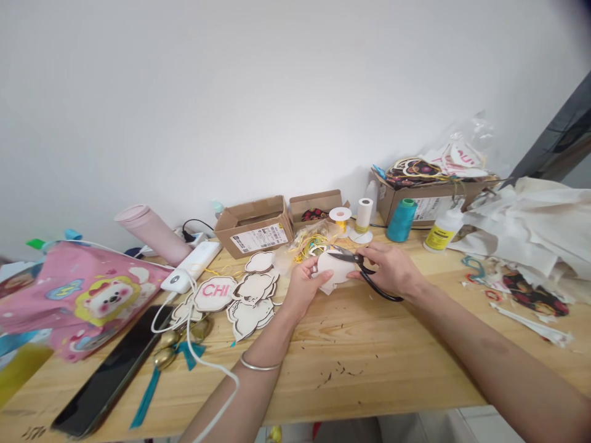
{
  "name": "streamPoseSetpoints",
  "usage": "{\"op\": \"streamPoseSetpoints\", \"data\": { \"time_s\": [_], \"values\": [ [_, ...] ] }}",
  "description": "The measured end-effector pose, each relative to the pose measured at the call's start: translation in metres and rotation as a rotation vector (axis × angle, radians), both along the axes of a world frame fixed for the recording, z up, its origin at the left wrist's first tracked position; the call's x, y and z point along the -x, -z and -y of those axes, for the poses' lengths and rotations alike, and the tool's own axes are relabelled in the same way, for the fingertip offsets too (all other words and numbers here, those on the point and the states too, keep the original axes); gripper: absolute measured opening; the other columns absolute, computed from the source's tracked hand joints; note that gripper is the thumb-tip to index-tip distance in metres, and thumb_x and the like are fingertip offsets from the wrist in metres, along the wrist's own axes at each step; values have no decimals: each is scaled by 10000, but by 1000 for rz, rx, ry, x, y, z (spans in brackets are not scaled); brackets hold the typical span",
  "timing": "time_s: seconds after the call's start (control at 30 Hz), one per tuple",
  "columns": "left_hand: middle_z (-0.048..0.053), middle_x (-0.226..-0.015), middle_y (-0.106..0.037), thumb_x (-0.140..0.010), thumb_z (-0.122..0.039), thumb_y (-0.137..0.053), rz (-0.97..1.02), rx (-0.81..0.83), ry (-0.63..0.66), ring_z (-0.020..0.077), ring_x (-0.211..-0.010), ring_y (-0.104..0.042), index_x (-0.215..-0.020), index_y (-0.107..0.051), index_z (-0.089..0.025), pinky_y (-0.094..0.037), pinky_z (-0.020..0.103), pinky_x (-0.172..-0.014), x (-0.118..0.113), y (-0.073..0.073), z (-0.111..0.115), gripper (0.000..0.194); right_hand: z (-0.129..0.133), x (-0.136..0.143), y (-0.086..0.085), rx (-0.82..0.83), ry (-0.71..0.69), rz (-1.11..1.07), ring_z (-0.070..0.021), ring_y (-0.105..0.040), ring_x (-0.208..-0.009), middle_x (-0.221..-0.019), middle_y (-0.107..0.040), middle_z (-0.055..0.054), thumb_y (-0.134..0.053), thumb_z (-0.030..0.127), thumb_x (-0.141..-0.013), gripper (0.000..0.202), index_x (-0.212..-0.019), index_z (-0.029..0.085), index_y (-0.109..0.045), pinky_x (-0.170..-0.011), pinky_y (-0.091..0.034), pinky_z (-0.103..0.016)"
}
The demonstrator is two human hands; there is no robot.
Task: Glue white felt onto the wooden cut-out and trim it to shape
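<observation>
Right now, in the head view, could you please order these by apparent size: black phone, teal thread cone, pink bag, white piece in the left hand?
1. Pink bag
2. Black phone
3. Teal thread cone and white piece: too alike to rank.

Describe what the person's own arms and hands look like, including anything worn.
The left forearm and right forearm show no sleeves. A thin, silver-coloured metal bangle circles the left one. The left hand and right hand wear no gloves.

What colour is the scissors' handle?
The scissors' handle by the right hand is black, best seen in the head view.
</observation>
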State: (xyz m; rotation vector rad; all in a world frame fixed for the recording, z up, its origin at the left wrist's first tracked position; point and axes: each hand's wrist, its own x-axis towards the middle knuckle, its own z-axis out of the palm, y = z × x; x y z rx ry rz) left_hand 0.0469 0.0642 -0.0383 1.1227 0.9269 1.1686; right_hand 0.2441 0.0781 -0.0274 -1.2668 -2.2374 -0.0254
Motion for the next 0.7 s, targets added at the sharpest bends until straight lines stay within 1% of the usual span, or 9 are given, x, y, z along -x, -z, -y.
{"op": "streamPoseSetpoints", "data": {
  "time_s": [0.1, 0.3, 0.43, 0.7],
  "values": [
    [43, -798, -691, -553, -259, -754, 1, 4, 2, 122, -648, -586, -908, -658, -122, -467, 221, -612, 0, -1, 1, 392, -1, -1, -1, 10, -35, 0, -148, -521, -586, -710, -610, -75, -509, 602, -723, 507, -879, 142, -655, -526, -343, -247],
    [32, -750, -683, -538, -260, -761, -24, -6, 4, 118, -614, -575, -875, -668, -121, -462, 220, -576, 1, -4, 1, 376, -3, -5, -3, 29, -97, 4, -132, -473, -531, -603, -565, -48, -502, 605, -725, 495, -797, 136, -645, -500, -313, -235],
    [29, -741, -682, -527, -264, -765, -33, -5, 12, 120, -615, -573, -859, -675, -124, -460, 226, -588, 2, -5, 1, 372, -4, -7, -3, 16, -131, 30, -124, -464, -525, -583, -558, -39, -503, 592, -733, 465, -742, 144, -629, -501, -302, -230],
    [41, -737, -686, -533, -253, -763, -54, 11, 47, 116, -605, -574, -884, -671, -113, -459, 217, -575, 4, -5, 1, 389, -5, -9, -6, 24, -132, 108, -131, -481, -510, -565, -579, -46, -489, 542, -763, 421, -685, 147, -614, -483, -288, -238]
  ]
}}
